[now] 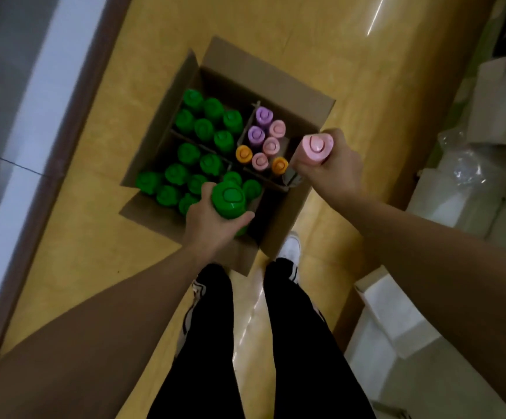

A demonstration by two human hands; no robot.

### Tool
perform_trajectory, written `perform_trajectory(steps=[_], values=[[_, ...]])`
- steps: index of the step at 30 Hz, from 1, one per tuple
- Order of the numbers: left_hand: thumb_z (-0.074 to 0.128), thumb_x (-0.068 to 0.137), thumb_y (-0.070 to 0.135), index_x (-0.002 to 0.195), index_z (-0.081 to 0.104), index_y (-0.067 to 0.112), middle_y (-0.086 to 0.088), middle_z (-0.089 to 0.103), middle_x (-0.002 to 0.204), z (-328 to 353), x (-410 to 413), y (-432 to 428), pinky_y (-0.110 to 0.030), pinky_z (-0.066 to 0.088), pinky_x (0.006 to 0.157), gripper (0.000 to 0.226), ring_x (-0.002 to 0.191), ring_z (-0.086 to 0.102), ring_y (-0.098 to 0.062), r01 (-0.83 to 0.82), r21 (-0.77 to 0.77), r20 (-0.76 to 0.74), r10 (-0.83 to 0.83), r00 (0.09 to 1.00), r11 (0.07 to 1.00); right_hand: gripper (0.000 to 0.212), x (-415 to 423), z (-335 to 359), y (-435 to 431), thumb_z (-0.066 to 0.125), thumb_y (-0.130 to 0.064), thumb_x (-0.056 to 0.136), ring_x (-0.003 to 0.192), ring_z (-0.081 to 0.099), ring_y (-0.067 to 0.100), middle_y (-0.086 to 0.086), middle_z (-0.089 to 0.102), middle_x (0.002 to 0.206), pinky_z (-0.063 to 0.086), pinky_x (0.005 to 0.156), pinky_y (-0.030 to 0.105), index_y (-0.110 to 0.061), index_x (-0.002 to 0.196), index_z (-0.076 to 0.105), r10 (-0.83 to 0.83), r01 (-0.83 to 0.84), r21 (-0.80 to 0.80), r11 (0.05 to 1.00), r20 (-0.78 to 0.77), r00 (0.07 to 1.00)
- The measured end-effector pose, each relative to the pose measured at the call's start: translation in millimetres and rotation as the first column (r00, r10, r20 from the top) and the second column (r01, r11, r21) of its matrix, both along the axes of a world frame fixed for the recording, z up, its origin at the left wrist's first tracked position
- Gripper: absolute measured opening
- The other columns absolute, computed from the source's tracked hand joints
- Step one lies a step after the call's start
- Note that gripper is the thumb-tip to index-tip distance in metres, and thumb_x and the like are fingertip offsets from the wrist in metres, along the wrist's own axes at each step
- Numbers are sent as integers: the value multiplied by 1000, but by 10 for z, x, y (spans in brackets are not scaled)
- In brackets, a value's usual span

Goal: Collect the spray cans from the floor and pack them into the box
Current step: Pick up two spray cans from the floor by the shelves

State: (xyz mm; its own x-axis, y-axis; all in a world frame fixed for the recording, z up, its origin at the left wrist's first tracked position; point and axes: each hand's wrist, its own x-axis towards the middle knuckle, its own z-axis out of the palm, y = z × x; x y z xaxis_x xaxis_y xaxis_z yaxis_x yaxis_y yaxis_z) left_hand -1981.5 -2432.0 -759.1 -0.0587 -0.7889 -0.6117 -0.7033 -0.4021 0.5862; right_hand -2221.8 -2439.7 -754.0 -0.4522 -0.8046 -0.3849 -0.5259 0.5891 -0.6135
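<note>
Left hand (212, 220) grasps green can (229, 201) upright over the 6 o'clock cell of box (227, 62), cap up, probably to slot in beside the other greens. Right hand (338, 169) clenches pink can (316, 148) at the box's 3 o'clock edge, likely bound for the pastel cell.

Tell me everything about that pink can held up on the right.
The pink spray can has a smooth, plastic-looking pink cap with an oval button. The right hand grips its body, holding it roughly upright above the right edge of the box. Its lower body is hidden.
</note>
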Motion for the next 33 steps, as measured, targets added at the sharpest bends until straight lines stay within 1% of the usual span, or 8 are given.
perform_trajectory(steps=[5,8,13,18,21,24,28,33], values=[[93,65,43,127,51,19,-1,63,118,-462,68,25,-33,50,92,78,113,59,-20,89,24,-4,-89,996,996,55,-115,-347,-162,79,-46,74,98,67,23,-5,70,105,56,84,49,-27,119,54,14,-14,14,1000,-42,999],[92,63,48,132,52,16,-3,56,129,-654,70,29,-37,46,100,86,120,54,-23,136,-14,4,-136,991,991,58,-186,-525,-267,81,-43,73,101,66,20,-8,67,107,56,87,44,-26,121,54,-11,13,25,1000,-68,998],[91,66,48,130,54,16,1,50,130,-983,47,5,-35,46,100,80,120,52,-20,246,-68,35,-244,969,967,60,-264,-897,-429,84,-38,69,98,66,16,-10,63,103,58,84,39,-24,119,55,-103,106,31,994,-93,990],[89,73,35,139,52,23,-3,59,131,-1365,0,36,-34,48,96,76,116,60,-26,291,-158,61,-285,957,943,81,-305,-1387,-518,82,-21,73,106,66,18,-3,65,113,59,90,41,-30,140,38,-100,99,-18,995,-49,994],[87,75,34,135,52,26,-1,62,128,-1573,-77,53,-25,39,90,70,114,60,-24,262,-127,104,-250,963,957,73,-327,-1671,-537,80,-18,75,110,64,18,-9,62,111,58,91,43,-30,137,43,-26,26,-10,1000,-41,999],[89,74,26,131,53,23,-3,63,126,-1781,-118,88,-28,42,93,68,116,58,-25,189,-151,87,-177,980,970,61,-367,-1938,-563,80,-18,73,105,64,18,-10,62,105,57,88,45,-24,126,50,6,-5,23,1000,-35,999],[85,64,0,128,60,10,-12,55,124,-2072,-65,110,-44,48,92,70,117,45,-28,339,-346,207,-282,937,875,63,-340,-2213,-616,83,-27,75,104,63,17,0,62,116,58,87,37,-22,126,47,-37,37,78,996,-1,999],[85,56,-5,122,63,4,-16,60,108,-2362,-20,-13,-46,51,83,71,103,46,-31,568,-360,330,-468,820,740,58,-228,-2460,-694,82,-21,80,105,58,11,-4,56,114,51,79,18,-21,125,46,-132,125,102,987,67,989]])
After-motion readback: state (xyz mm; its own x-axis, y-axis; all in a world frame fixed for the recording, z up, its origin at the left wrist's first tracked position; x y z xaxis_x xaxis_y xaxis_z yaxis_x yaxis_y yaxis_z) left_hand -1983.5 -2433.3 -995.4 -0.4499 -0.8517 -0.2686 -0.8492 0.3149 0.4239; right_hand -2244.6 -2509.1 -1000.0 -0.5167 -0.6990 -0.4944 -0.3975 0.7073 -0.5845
